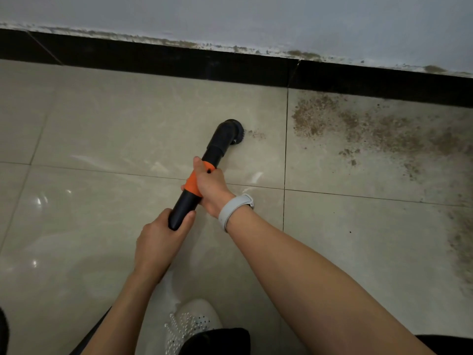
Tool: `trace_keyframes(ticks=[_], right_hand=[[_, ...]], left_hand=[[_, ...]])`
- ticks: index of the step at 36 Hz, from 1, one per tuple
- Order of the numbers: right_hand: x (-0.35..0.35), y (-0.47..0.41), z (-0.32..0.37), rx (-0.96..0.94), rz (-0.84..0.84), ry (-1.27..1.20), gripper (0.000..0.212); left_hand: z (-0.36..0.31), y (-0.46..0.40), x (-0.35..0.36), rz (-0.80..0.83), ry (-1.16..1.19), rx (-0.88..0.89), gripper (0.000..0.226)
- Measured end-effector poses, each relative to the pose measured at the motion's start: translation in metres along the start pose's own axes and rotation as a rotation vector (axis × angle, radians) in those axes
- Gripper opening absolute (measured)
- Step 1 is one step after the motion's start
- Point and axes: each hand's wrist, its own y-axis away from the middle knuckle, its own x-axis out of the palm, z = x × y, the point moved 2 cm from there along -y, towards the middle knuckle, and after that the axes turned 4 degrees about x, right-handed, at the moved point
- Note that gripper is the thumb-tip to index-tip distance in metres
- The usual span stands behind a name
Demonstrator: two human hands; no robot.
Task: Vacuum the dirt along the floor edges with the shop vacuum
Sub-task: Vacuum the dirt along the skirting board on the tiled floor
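A black vacuum wand (216, 143) with an orange collar slants across the beige tile floor (115, 119). Its round brush nozzle (234, 128) rests on the tile a short way from the black baseboard (166, 62). My right hand (211, 187) grips the orange collar. My left hand (160, 237) grips the wand's lower black end. A small patch of brown dirt (257, 134) lies just right of the nozzle. A much wider spread of dirt (358, 124) covers the adjacent tile to the right, along the baseboard.
A white wall (230, 16) with a stained lower edge rises above the baseboard. My white shoe (190, 321) stands on the tile at the bottom centre. More dirt (460, 252) runs down the right edge of the floor. A grey band sits on my right wrist.
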Motion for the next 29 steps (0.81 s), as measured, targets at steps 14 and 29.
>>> trace_keyframes(ticks=[14,29], right_hand=[[-0.038,0.0,0.011,-0.04,-0.086,-0.06,0.037],[-0.035,-0.003,0.006,-0.087,-0.113,-0.043,0.033]], left_hand=[[-0.026,0.0,0.021,0.097,0.016,0.066,0.037],[-0.024,0.004,0.02,0.049,-0.021,0.048,0.043]])
